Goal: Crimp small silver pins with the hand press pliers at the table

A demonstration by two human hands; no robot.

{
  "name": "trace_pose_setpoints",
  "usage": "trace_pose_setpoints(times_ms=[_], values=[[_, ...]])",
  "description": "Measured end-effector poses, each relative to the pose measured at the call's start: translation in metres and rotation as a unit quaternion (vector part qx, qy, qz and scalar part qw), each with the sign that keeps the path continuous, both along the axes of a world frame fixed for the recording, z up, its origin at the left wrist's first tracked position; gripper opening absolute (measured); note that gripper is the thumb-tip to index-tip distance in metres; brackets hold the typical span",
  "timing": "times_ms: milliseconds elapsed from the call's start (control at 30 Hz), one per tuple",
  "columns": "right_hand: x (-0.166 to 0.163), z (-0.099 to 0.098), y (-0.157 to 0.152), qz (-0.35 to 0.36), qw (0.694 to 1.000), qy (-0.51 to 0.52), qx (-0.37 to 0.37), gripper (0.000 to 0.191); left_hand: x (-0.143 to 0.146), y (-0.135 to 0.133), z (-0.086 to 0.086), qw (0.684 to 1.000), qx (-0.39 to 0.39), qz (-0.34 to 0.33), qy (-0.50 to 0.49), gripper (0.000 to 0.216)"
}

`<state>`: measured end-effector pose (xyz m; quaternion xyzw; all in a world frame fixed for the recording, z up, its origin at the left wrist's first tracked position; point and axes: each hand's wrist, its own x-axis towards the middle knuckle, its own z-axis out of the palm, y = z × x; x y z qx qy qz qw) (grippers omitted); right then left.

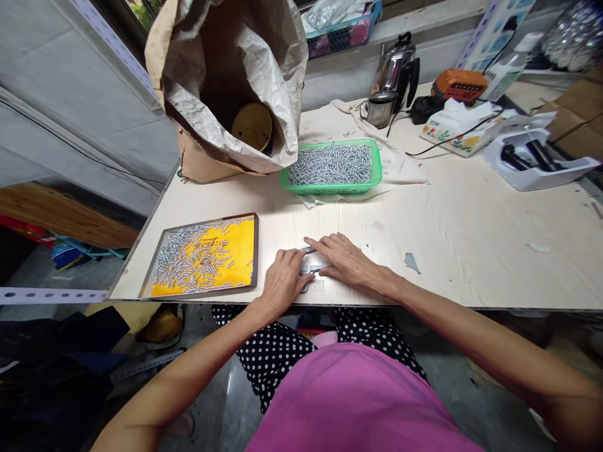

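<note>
Both my hands rest on the pale wooden table [471, 251] near its front edge, over a small heap of little silver metal pieces [308, 270]. My left hand [282, 279] has its fingers curled down onto the pieces. My right hand [342, 257] lies flat with fingers stretched leftward across them. Left of my hands sits a yellow tray [238, 251] holding many of the same silver pieces. Farther back stands a green plastic basket [377, 169] filled with them.
A big open paper-and-woven sack [264, 75] with a round tin inside stands at the back left. At the back are a steel kettle [393, 75], an orange device [459, 85], a tissue pack [455, 129], cables and a white machine [537, 163]. A paper scrap [411, 262] lies right of my hands.
</note>
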<state>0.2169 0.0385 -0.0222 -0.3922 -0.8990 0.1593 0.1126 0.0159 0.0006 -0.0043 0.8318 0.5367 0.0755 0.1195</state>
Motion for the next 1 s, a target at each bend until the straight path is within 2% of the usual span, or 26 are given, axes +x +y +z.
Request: trace_pose_setpoints(times_ms=[100,200,367,500,567,767,1000], values=[[0.003,0.004,0.000,0.013,1.000,0.008,-0.013,0.082,0.008,0.020,-0.001,0.996,-0.023,-0.080,0.020,0.050],[0.012,0.014,0.001,0.013,0.999,-0.021,-0.023,0.084,0.009,0.030,0.002,0.991,-0.057,-0.108,0.054,0.048],[0.020,0.029,-0.002,-0.015,0.996,-0.082,-0.030,0.046,0.016,0.033,0.006,0.987,-0.059,-0.128,0.077,0.061],[0.017,0.031,-0.002,-0.036,0.994,-0.097,-0.022,0.047,0.025,0.038,0.006,0.983,-0.060,-0.153,0.085,0.060],[0.017,0.031,-0.001,-0.044,0.993,-0.105,-0.022,0.046,0.027,0.040,0.006,0.982,-0.061,-0.154,0.087,0.051],[0.015,0.023,0.007,-0.021,0.993,-0.109,-0.037,0.019,0.027,0.036,0.002,0.989,-0.061,-0.118,0.058,0.021],[0.012,0.004,0.013,-0.014,0.996,-0.084,-0.005,0.013,0.030,0.039,0.000,0.994,-0.048,-0.075,0.055,0.017]])
